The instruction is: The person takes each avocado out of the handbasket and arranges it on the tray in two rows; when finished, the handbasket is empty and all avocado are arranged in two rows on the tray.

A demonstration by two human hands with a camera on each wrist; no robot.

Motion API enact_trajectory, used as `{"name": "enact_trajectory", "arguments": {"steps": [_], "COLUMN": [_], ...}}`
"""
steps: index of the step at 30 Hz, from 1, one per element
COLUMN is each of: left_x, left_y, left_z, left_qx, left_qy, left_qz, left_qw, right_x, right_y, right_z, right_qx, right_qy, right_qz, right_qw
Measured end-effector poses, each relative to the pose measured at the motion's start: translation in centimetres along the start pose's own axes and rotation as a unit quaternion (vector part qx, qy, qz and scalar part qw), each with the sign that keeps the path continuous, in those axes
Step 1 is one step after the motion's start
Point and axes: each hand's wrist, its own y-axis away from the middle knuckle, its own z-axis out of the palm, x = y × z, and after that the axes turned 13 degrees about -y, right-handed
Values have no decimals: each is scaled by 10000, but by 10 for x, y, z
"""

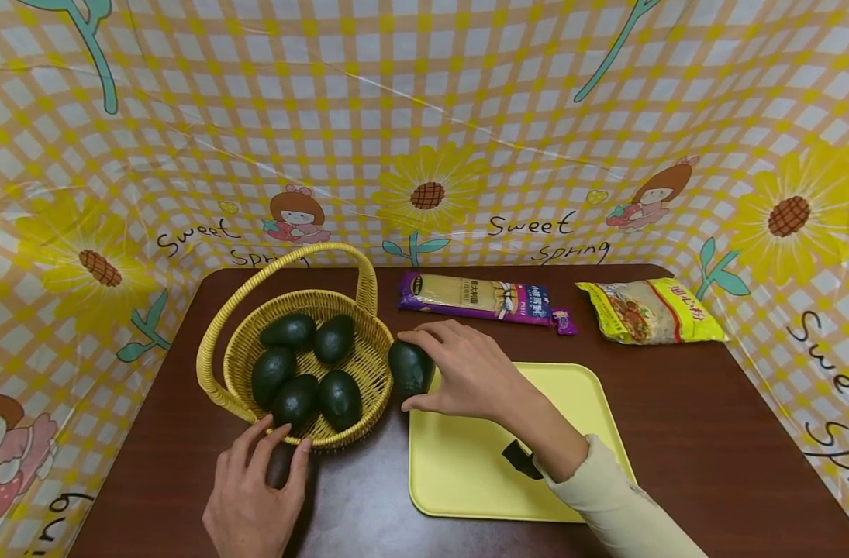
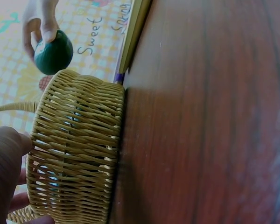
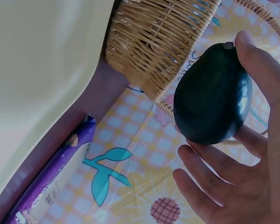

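Note:
My right hand (image 1: 466,372) grips a dark green avocado (image 1: 410,368) between thumb and fingers, just right of the wicker basket (image 1: 385,403). The right wrist view shows this avocado (image 3: 212,95) above the basket's level, its stem end by the thumb. Several more avocados (image 1: 274,376) lie inside the basket, whose tall arched handle (image 1: 277,267) stands up. At the basket's near rim, my left hand (image 1: 260,480) holds on lightly, fingertips over the edge. In the left wrist view, the left thumb (image 2: 11,144) lies against the woven rim.
A yellow tray (image 1: 494,480) lies under my right forearm, with a black strap (image 1: 522,459) at that wrist. Behind it are a purple pasta packet (image 1: 476,298) and a yellow food bag (image 1: 650,311). Checked cloth (image 1: 424,93) surrounds the brown table (image 1: 703,442).

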Motion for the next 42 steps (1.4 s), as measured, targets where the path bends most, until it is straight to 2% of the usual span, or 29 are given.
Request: {"name": "enact_trajectory", "arguments": {"steps": [9,18,25,42], "left_x": [0,0,-1,1], "left_y": [0,0,1,1], "left_z": [-1,-1,0,-1], "left_qx": [4,-3,51,-34], "left_qy": [23,34,69,111], "left_qz": [-42,-73,-66,-108], "left_qw": [10000,10000,9999,9999], "right_x": [7,14,19,29], "right_y": [8,15,19,25], "right_z": [2,8,13,23], "right_qx": [24,-132,-175,-269], "right_qy": [-45,-61,8,2], "right_qz": [51,200,208,341], "right_qw": [10000,9997,9996,9991]}}
